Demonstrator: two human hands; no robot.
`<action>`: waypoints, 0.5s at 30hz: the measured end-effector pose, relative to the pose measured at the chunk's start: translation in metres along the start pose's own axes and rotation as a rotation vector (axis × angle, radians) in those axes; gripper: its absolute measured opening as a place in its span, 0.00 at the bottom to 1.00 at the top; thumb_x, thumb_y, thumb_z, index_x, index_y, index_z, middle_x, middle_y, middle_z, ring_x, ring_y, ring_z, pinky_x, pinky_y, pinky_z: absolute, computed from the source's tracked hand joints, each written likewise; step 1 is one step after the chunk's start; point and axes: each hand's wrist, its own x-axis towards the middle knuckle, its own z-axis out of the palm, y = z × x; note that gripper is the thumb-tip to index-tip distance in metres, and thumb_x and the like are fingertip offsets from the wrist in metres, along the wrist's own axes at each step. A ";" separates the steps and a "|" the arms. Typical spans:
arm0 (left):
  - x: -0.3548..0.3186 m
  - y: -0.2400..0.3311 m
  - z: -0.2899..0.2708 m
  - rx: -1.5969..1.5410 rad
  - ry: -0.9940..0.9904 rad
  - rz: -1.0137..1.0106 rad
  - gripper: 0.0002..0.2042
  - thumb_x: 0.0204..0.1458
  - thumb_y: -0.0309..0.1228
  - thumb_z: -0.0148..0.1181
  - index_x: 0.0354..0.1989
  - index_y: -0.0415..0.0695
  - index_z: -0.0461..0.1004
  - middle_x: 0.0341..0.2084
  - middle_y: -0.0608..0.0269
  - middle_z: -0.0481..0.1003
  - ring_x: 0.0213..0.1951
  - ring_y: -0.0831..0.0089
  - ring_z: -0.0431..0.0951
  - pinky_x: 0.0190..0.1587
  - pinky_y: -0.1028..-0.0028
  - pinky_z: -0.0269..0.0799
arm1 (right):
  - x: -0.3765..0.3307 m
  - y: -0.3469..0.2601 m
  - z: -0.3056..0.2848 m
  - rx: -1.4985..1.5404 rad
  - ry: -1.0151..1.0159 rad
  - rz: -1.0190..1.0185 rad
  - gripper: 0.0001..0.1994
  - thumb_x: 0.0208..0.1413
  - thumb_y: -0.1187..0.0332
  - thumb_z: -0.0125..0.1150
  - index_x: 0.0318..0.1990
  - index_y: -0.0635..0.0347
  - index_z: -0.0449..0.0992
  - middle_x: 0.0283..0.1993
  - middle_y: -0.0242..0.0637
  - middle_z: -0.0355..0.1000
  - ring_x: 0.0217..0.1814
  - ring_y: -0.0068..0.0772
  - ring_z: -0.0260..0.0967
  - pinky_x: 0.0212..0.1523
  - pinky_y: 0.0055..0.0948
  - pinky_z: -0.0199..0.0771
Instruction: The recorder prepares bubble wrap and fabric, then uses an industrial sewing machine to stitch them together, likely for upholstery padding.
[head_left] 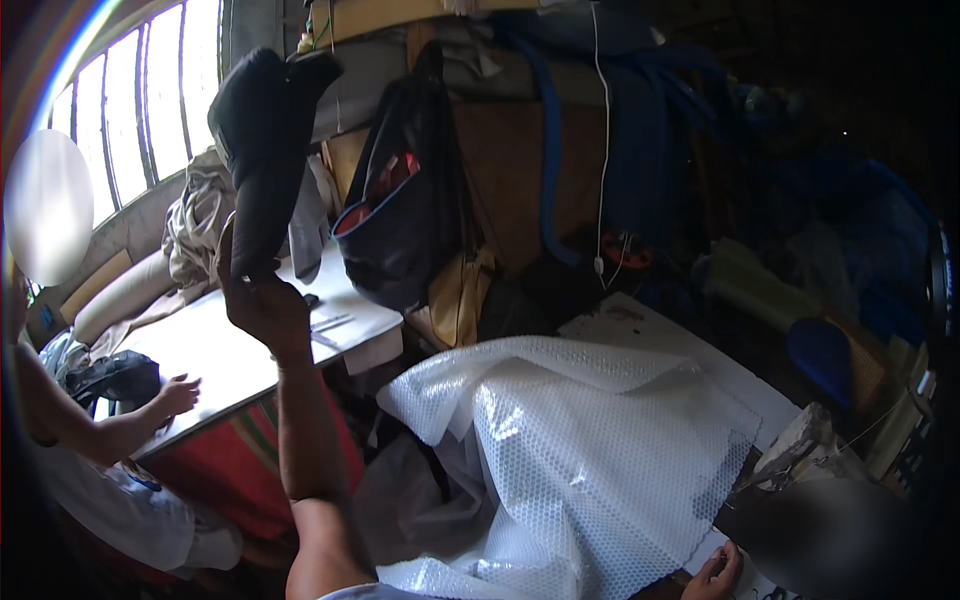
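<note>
**One dark article (265, 150) raised in left hand (265, 310)**

One bubble-wrap sheet (600, 450) was draped right of one white table (230, 355). Left of one hanging bag (385, 250), the article was gripped by the left hand's fingers. Fingers of the right hand (715, 574) were curled; whether anything was held could not be told.

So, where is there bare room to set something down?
The white tabletop between the co-worker's hand and the slim tools; also a narrow board strip behind the bubble wrap. Crowded: the tabletop's far side, with a fabric roll and crumpled cloth.
</note>
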 end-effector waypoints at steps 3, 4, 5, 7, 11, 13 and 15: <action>0.024 -0.013 0.011 0.090 -0.043 0.053 0.17 0.66 0.35 0.51 0.57 0.37 0.73 0.45 0.48 0.80 0.41 0.64 0.82 0.42 0.69 0.77 | 0.020 0.006 0.011 -0.115 0.053 -0.125 0.11 0.64 0.70 0.57 0.48 0.65 0.79 0.46 0.50 0.78 0.47 0.50 0.76 0.48 0.41 0.77; 0.023 -0.018 0.021 0.091 -0.054 0.146 0.16 0.66 0.33 0.51 0.56 0.37 0.74 0.45 0.48 0.80 0.42 0.62 0.82 0.43 0.68 0.77 | 0.027 0.012 0.009 -0.104 0.053 -0.103 0.11 0.64 0.69 0.57 0.48 0.65 0.80 0.46 0.50 0.78 0.47 0.51 0.76 0.48 0.41 0.77; 0.023 -0.018 0.027 0.098 -0.073 0.238 0.14 0.65 0.30 0.52 0.55 0.37 0.74 0.44 0.48 0.80 0.43 0.60 0.82 0.45 0.66 0.77 | 0.033 0.019 0.003 -0.095 0.046 -0.081 0.11 0.64 0.69 0.58 0.48 0.65 0.80 0.46 0.50 0.78 0.47 0.52 0.76 0.48 0.41 0.76; 0.022 -0.017 0.043 0.107 -0.104 0.171 0.14 0.65 0.30 0.51 0.55 0.38 0.74 0.45 0.48 0.80 0.45 0.57 0.82 0.47 0.64 0.76 | 0.041 0.017 -0.006 -0.119 0.055 -0.117 0.11 0.64 0.68 0.58 0.48 0.65 0.80 0.46 0.50 0.78 0.47 0.52 0.76 0.48 0.41 0.76; 0.020 -0.017 0.068 0.162 -0.200 0.131 0.13 0.63 0.29 0.51 0.52 0.40 0.75 0.44 0.46 0.79 0.46 0.49 0.80 0.49 0.58 0.75 | 0.049 0.015 -0.009 -0.133 0.041 -0.131 0.11 0.64 0.67 0.59 0.47 0.65 0.80 0.46 0.50 0.78 0.47 0.53 0.76 0.49 0.42 0.76; 0.023 -0.017 0.093 0.185 -0.299 0.174 0.13 0.61 0.30 0.51 0.53 0.42 0.74 0.44 0.46 0.79 0.46 0.47 0.80 0.49 0.56 0.75 | 0.049 0.023 -0.003 -0.129 0.063 -0.120 0.11 0.64 0.67 0.59 0.47 0.65 0.80 0.45 0.51 0.78 0.46 0.53 0.76 0.49 0.43 0.75; 0.028 -0.026 0.115 0.388 -0.480 0.086 0.15 0.59 0.30 0.51 0.55 0.44 0.72 0.46 0.44 0.78 0.48 0.46 0.80 0.51 0.54 0.75 | 0.051 0.028 -0.005 -0.128 0.067 -0.119 0.11 0.64 0.68 0.59 0.47 0.65 0.80 0.45 0.51 0.78 0.46 0.54 0.76 0.49 0.44 0.75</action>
